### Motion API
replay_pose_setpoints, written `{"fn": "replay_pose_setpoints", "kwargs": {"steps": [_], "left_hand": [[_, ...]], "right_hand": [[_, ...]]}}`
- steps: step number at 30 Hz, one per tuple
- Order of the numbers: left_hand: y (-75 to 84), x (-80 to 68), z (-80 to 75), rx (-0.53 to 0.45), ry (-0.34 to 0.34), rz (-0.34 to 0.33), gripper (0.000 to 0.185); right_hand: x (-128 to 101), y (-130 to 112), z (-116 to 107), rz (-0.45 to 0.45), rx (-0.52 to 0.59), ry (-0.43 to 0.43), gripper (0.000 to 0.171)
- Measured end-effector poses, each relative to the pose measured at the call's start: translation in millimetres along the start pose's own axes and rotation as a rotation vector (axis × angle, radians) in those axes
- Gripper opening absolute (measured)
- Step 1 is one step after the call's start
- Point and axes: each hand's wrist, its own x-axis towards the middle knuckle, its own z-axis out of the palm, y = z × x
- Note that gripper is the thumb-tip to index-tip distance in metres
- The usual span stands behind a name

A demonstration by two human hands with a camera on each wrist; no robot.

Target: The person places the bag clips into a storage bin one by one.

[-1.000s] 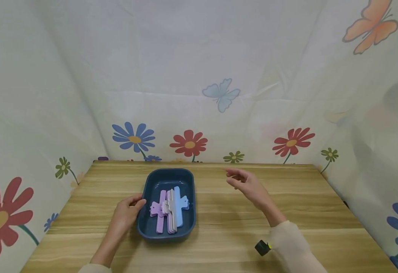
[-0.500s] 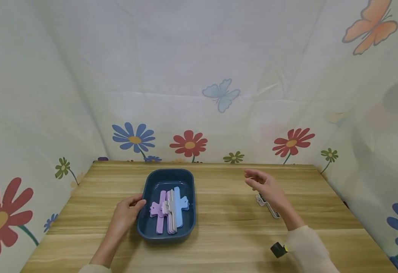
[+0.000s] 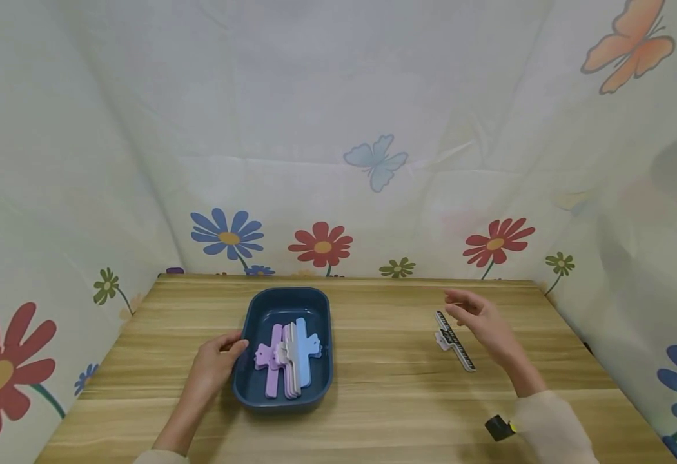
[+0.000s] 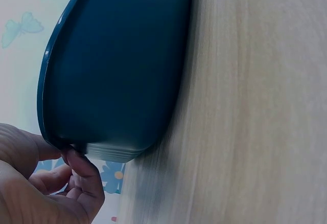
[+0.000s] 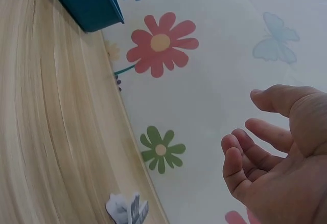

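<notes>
My left hand (image 3: 213,364) pinches the left rim of a dark blue plastic tray (image 3: 269,306), thumb and curled fingers at its edge; the left wrist view shows the fingers (image 4: 84,175) against the rim. Inside the tray lie purple bag clips (image 3: 273,364), a pale grey clip (image 3: 295,367) on top of others, and light blue clips (image 3: 304,351). My right hand (image 3: 483,328) hovers over the table with loosely bent fingers, holding nothing. Just left of it, a black-and-white clip (image 3: 457,345) with a striped bar lies on the wood; the right wrist view cuts it off (image 5: 125,211).
The wooden table (image 3: 385,399) reaches back to a white cloth (image 3: 292,116) printed with flowers and butterflies. A small black device (image 3: 499,428) with a yellow spot sits by the right sleeve (image 3: 553,428).
My right hand has moved to the right, away from the tray, and the black-and-white clip on the table has come into sight. My left hand and the tray have stayed put.
</notes>
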Motion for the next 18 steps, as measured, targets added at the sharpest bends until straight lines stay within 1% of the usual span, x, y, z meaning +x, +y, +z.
{"fn": "replay_pose_setpoints", "kwargs": {"steps": [4,9,18], "left_hand": [[-0.6,0.1,-0.2,-0.002,0.0,0.005,0.046],[-1.5,-0.5,-0.2,0.002,-0.002,0.01,0.047],[-1.3,0.1,-0.3,-0.003,0.005,0.015,0.047]], "right_hand": [[-3.7,2.9,-9.2,0.017,-0.024,0.028,0.049],[-9.0,8.5,-18.8,0.024,-0.075,0.04,0.05],[-13.9,10.2,-32.4,0.018,-0.103,0.079,0.05]]}}
